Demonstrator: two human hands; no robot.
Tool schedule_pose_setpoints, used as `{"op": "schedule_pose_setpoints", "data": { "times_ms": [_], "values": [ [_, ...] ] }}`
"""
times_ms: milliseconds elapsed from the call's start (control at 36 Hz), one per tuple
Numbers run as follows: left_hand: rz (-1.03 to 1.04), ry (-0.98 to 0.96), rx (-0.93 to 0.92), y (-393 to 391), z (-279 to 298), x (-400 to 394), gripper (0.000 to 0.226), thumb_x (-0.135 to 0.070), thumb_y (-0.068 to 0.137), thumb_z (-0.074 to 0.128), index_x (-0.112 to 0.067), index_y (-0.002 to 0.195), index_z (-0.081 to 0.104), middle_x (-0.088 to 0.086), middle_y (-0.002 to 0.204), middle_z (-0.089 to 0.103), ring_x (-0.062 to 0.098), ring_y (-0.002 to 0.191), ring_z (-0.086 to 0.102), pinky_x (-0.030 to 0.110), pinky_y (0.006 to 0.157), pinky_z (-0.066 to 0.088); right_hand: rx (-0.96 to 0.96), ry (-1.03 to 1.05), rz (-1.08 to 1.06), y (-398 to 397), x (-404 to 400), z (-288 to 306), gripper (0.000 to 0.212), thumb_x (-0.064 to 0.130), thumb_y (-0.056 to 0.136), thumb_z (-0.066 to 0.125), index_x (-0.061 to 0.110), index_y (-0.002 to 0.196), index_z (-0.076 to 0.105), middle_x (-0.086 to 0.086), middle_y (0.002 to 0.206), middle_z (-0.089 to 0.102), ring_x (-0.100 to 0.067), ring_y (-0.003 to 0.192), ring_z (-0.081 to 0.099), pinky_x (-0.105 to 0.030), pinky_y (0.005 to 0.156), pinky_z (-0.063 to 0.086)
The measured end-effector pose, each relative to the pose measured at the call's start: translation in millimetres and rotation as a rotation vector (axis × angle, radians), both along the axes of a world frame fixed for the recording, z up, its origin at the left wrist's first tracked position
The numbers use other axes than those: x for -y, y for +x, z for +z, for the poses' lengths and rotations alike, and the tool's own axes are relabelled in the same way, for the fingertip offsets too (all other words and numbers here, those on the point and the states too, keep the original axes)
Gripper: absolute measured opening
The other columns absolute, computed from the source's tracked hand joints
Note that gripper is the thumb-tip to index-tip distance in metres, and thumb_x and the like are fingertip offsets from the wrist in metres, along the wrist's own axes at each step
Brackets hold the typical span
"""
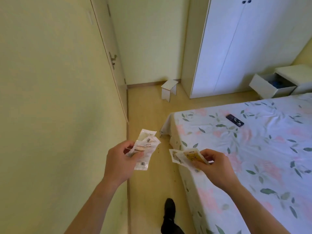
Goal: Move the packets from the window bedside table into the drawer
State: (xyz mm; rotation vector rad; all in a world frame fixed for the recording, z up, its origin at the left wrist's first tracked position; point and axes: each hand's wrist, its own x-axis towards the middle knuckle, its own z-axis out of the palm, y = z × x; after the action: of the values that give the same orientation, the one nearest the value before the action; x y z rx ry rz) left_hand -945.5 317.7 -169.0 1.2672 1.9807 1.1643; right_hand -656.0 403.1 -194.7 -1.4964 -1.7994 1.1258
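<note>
My left hand (119, 161) grips a fan of clear and white packets (146, 147) in front of me, above the floor. My right hand (213, 163) pinches another bunch of packets (184, 157), the top one yellow-orange. Both hands hang in the narrow aisle between the wall and the bed. Far off at the right stands a white bedside table (297, 72) with its drawer (268, 86) pulled open; something dark and blue lies inside it.
A bed with a floral sheet (253, 149) fills the right side, a dark phone (235, 120) lying on it. A small white stool (169, 89) stands by the far wall, a white wardrobe (236, 48) beside it. A closed door (108, 56) is at left. My shoe (169, 210) is below.
</note>
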Motion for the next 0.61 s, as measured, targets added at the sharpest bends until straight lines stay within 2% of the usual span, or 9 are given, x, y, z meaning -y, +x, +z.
{"op": "schedule_pose_setpoints", "data": {
  "times_ms": [139, 250, 361, 444, 611],
  "values": [
    [-0.015, -0.026, 0.017, -29.8, -1.6, -87.4, 0.019, -0.015, 0.081, 0.081, -0.031, 0.081, 0.071, -0.017, 0.081, 0.074, 0.003, 0.069, 0.067, 0.016, 0.054, 0.047, 0.012, -0.033, -0.002, -27.0, -90.0, -7.4, 0.01, 0.023, 0.084, 0.081, 0.032, 0.084, 0.076, 0.013, 0.077, 0.073, -0.008, 0.068, 0.067, -0.014, 0.053, 0.046],
    [0.014, -0.02, 0.054, -53.1, 6.7, -151.3, 0.014, -0.017, 0.082, 0.081, -0.029, 0.081, 0.073, -0.013, 0.078, 0.074, 0.004, 0.066, 0.066, 0.013, 0.051, 0.045, -0.002, -0.03, 0.059, -57.9, -169.9, -0.5, 0.012, 0.022, 0.084, 0.08, 0.032, 0.078, 0.075, 0.017, 0.074, 0.071, -0.005, 0.07, 0.066, -0.016, 0.058, 0.05],
    [0.079, -0.028, 0.077, -81.0, 11.7, -210.0, 0.011, -0.023, 0.08, 0.084, -0.026, 0.084, 0.074, -0.012, 0.083, 0.075, 0.008, 0.072, 0.07, 0.018, 0.054, 0.05, 0.01, -0.007, 0.1, -93.1, -248.6, 14.0, 0.01, 0.031, 0.086, 0.078, 0.032, 0.077, 0.074, 0.015, 0.074, 0.071, -0.005, 0.068, 0.065, -0.021, 0.058, 0.052],
    [0.087, -0.017, 0.084, -106.0, 10.8, -252.2, 0.011, -0.02, 0.081, 0.083, -0.025, 0.084, 0.074, -0.01, 0.082, 0.075, 0.009, 0.072, 0.069, 0.018, 0.054, 0.05, 0.013, 0.03, 0.122, -121.6, -303.0, 21.7, 0.011, 0.034, 0.085, 0.078, 0.032, 0.076, 0.073, 0.017, 0.073, 0.07, -0.003, 0.071, 0.065, -0.018, 0.059, 0.05],
    [0.079, -0.022, 0.076, -162.7, 0.1, -355.5, 0.013, -0.019, 0.081, 0.082, -0.027, 0.085, 0.074, -0.012, 0.082, 0.075, 0.009, 0.073, 0.07, 0.021, 0.057, 0.053, 0.02, 0.041, 0.123, -176.3, -408.6, 18.6, 0.009, 0.029, 0.085, 0.079, 0.034, 0.079, 0.075, 0.018, 0.077, 0.071, -0.002, 0.075, 0.065, -0.021, 0.063, 0.056]
  ]
}}
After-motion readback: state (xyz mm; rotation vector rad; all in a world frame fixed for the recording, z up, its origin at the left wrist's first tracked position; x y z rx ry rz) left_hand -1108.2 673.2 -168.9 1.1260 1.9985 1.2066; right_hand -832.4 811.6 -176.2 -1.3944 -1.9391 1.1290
